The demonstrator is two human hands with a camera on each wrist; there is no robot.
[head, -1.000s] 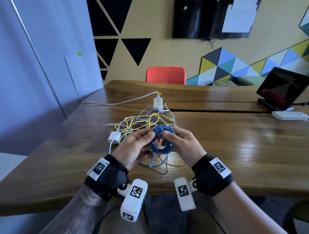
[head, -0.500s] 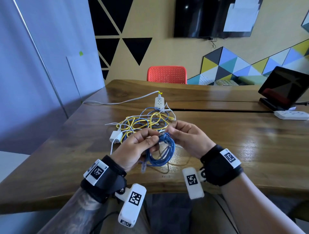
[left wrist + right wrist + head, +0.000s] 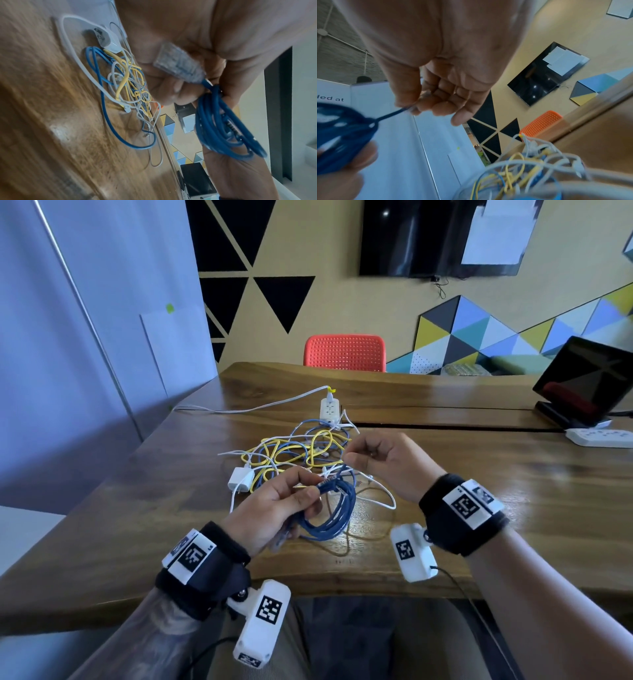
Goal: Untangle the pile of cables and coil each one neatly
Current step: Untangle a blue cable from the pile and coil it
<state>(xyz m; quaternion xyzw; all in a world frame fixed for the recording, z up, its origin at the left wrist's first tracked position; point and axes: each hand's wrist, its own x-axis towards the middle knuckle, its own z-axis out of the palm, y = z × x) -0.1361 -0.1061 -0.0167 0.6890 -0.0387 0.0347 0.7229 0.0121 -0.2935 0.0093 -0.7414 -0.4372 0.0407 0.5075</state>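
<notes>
Here's the blue cable, wound into a coil and hanging just above the near edge of the wooden surface, with the left hand wrapped round the gathered top of it, thumb and fingers closed on the loops and one clear plug poking out under the palm. Up and to the right, the right hand has its grip pinched tight on the free tail of that same cable, which runs taut back to the bundle. In my judgement this is the securing step: the tail going round the coil to lock it. Next the right hand needs to carry that tail round or through the loops and snug it down without letting the turns spring open, while the left keeps them stacked. Behind the hands, the pile of yellow, white and blue cables lies knotted on the surface beside the white charger, not yet sorted.
</notes>
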